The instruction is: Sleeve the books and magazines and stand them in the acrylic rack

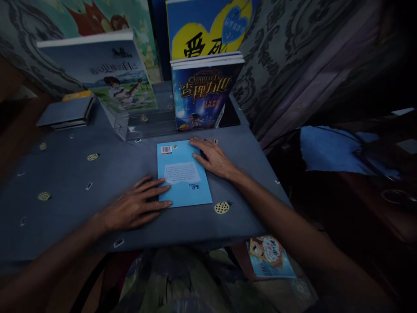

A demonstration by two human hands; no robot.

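A desk (97, 204) under a grey cloth dotted with small yellow pineapple shapes fills the near and left part of the view. At its far edge 2 large books stand propped: a pale one with a guitar player (107, 74) on the left, a dark blue one (200, 98) to its right, and a yellow-and-blue cover (205, 26) behind that. A flat stack of grey books (65, 112) lies far left.

The light blue book (183, 174) lies flat near the desk's near right edge, back cover up, with a barcode at its far left corner and a white text panel in the middle. It looks thin, soft-covered and smooth.

The left hand (133, 206) rests flat, fingers spread open and touching the book's near left edge. The right hand (213, 158) lies open on the far right corner, gripping nothing.

With only flat palms on a slick cover and loose cloth, the book could slide toward the desk's edge, or the cloth could bunch, if either hand pushes sideways.
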